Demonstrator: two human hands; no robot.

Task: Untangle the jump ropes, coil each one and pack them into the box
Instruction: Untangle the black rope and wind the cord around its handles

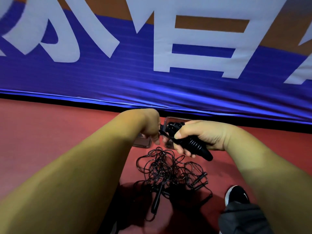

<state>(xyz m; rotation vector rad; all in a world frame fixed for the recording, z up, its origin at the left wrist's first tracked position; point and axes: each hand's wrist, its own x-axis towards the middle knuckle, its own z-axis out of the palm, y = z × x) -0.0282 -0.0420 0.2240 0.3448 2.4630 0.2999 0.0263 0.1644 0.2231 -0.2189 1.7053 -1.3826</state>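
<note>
Forearms bare; left hand [152, 128] and right hand [204, 135] bare too. Near right: black shoe [236, 195], white curved mark on its side. Dark grey trouser leg [243, 218], creased, just nearer.

Red floor [50, 132] carries tangled jump ropes [168, 171], a clear box [143, 142], a shoe [236, 195].

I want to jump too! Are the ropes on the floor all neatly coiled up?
No, the jump ropes lie in one tangled heap on the red floor, with loops crossing every way.
</note>
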